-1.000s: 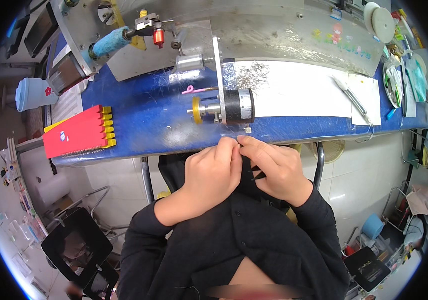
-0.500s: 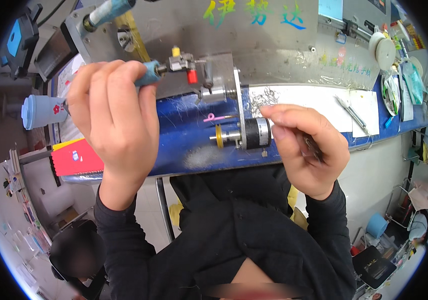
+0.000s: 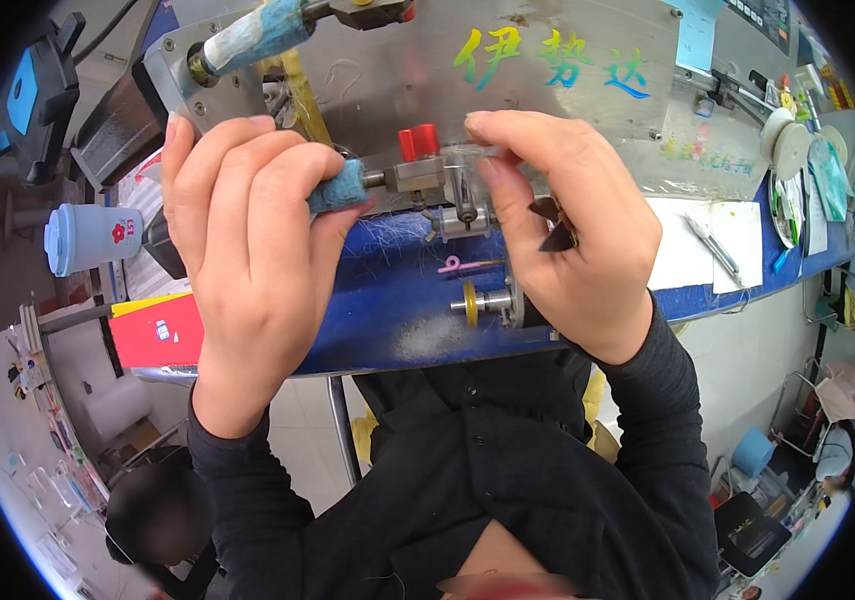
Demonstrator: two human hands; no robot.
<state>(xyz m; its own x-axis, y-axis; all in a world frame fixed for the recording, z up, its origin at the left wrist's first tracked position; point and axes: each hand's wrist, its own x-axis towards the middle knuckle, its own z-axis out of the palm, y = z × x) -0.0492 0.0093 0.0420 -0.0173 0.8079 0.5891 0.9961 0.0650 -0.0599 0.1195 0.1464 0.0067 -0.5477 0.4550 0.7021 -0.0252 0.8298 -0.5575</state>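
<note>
My left hand (image 3: 253,215) is wrapped round a shaft padded with blue cloth (image 3: 340,186). The shaft carries a small metal clamp head (image 3: 418,176) with red caps (image 3: 418,142). My right hand (image 3: 583,225) is just right of that head, thumb and forefinger curved with a gap between their tips. Held in its palm is a small dark metal tool with two pointed ends (image 3: 554,225), most of it hidden by the fingers. Below the head are a silvery cylindrical fitting (image 3: 465,221), a pink looped piece (image 3: 456,265) and a spindle with a yellow ring (image 3: 471,303).
A steel machine panel (image 3: 418,75) stands behind, with another blue-wrapped shaft (image 3: 258,38) at its upper left. Blue covering (image 3: 368,330) lies on the bench. White paper and a pen-like tool (image 3: 713,245) lie right; a blue cup (image 3: 98,238) and red folder (image 3: 158,335) are left.
My right hand has moved up and left from beside the black motor-like cylinder to the clamp head. The head has turned: two red caps now show instead of one yellow and one red.
</note>
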